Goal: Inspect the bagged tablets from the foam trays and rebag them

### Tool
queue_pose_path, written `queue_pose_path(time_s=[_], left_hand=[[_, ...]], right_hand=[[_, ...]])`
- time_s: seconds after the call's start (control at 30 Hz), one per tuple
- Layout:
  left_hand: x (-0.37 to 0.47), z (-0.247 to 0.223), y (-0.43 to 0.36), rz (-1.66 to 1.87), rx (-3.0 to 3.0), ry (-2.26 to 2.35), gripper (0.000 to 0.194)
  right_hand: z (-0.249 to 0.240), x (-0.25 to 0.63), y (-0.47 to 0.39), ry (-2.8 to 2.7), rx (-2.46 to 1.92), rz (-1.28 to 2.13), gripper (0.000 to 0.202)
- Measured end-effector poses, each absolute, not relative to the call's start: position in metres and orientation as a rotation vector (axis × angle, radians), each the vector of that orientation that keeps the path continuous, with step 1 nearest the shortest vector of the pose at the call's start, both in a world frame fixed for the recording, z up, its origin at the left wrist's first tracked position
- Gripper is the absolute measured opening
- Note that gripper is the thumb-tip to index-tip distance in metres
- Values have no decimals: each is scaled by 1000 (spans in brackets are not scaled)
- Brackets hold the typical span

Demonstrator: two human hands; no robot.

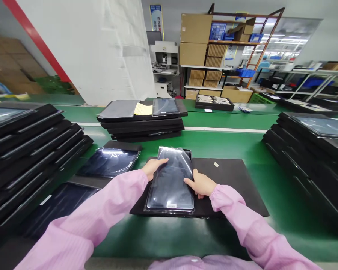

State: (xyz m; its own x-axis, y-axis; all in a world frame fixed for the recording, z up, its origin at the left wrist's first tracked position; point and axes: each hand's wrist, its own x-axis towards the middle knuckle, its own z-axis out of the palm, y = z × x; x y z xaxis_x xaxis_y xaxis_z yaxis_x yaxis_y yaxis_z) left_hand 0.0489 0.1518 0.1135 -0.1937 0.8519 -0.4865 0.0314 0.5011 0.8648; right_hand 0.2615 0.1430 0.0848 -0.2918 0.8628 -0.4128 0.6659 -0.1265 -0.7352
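Observation:
In front of me a dark tablet screen point(171, 183) in a clear plastic sleeve lies on a black foam tray point(228, 180), its short side towards me. A small white label is at its near end. My left hand point(153, 168) grips the left edge, with a finger stretched over the glossy face. On the right edge, my right hand point(199, 183) closes with the thumb on top and the other fingers curled at the side, partly hidden. Another edge shows behind the far end of the screen, perhaps a second panel. A small pale sticker point(216, 164) lies on the tray's right half.
Tall stacks of black trays with screens stand at left point(30, 150) and right point(312, 157). More screens point(109, 162) lie left of my tray. A lower tray stack point(146, 125) behind carries a yellow note pad point(143, 109). Everything rests on a green bench point(228, 144).

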Motion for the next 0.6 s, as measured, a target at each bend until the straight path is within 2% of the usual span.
queue_pose_path(time_s=[0.17, 0.27, 0.33, 0.47, 0.6], left_hand=[[68, 151, 142, 1039, 747, 1440, 33], [83, 173, 132, 1284, 919, 1283, 48], [95, 180, 129, 1453, 1083, 1223, 50], [115, 167, 137, 1660, 1181, 1132, 68], [123, 138, 150, 1697, 1143, 1125, 87]], right_hand=[[96, 282, 156, -1794, -1509, 1378, 33], [106, 289, 162, -1642, -1297, 1250, 28], [111, 295, 163, -1529, -1211, 1140, 28], [113, 312, 160, -1404, -1142, 981, 24], [114, 326, 151, -1379, -1112, 917, 22]])
